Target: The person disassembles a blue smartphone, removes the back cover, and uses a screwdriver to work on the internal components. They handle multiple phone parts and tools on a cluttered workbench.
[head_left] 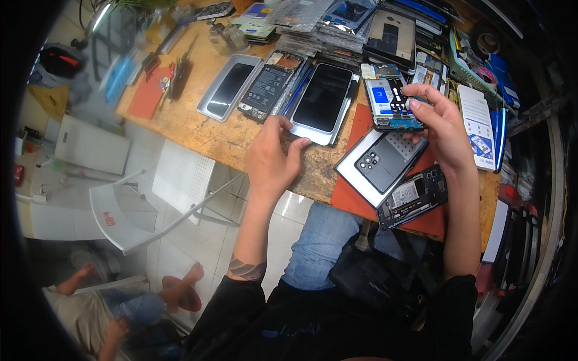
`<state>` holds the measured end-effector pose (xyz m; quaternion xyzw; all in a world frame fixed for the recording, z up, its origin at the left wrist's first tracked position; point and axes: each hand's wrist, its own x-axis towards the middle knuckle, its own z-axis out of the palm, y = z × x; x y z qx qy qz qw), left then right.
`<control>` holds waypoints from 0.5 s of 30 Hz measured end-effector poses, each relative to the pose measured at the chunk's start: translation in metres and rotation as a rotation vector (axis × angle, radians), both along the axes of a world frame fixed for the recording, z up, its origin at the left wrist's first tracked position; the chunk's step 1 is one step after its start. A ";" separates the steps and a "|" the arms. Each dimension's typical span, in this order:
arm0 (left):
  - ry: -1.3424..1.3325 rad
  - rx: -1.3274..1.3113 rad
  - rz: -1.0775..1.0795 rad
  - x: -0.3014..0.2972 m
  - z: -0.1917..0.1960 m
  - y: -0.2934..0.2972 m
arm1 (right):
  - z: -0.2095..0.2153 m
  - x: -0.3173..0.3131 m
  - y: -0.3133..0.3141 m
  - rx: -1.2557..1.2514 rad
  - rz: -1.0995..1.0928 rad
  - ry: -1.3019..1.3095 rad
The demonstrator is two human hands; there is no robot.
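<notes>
My right hand (442, 123) grips an opened phone (384, 99) by its right edge, raised over the orange mat. Its back is off, baring a battery with a blue label and circuit boards. At the bench's front edge, my left hand (274, 156) pinches the near left corner of a shallow white tray (314, 135), thumb in front. A black phone screen (325, 96) lies in that tray. Below my right hand, a grey phone back cover (385, 162) rests in a white box lid (360, 177). A dark opened phone frame (415, 195) overlaps the lid's near side.
Left of my left hand lie another opened phone (268, 90) and a white tray (208, 107) with a dark phone. Bubble-wrapped packs (313, 21) are piled behind. A white box (477, 126) stands at right. A folding chair (135, 222) and another person (108, 307) are at left.
</notes>
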<state>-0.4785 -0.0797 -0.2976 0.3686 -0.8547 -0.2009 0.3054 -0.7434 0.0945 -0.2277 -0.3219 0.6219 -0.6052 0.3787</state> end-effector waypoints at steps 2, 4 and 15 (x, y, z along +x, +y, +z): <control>-0.004 0.000 0.002 -0.001 0.000 0.000 | -0.001 0.000 0.000 -0.005 0.006 -0.003; -0.008 0.002 0.008 -0.002 0.001 0.000 | -0.002 0.000 0.000 -0.020 0.023 -0.013; 0.016 -0.026 0.006 -0.003 -0.004 -0.002 | -0.002 0.000 0.001 -0.004 -0.003 -0.010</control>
